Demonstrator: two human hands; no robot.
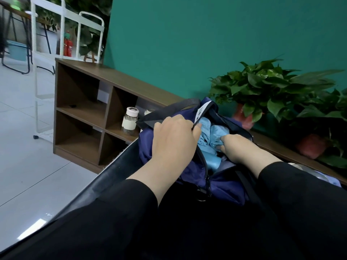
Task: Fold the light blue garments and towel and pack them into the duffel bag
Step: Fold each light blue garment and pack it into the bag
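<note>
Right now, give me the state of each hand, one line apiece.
Left hand: closed on the rim of the duffel bag, holding it open.
Right hand: inside the bag, fingers curled into the light blue fabric.

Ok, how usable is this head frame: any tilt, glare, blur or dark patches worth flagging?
Head view: strongly tilted, with wide-angle bending of the shelf unit; window glare on the glossy black table at lower left; far upper-left corner soft; black sleeves and table merge into one dark mass; both hands, left hand and right hand, and the duffel bag are evenly lit and sharp.
</note>
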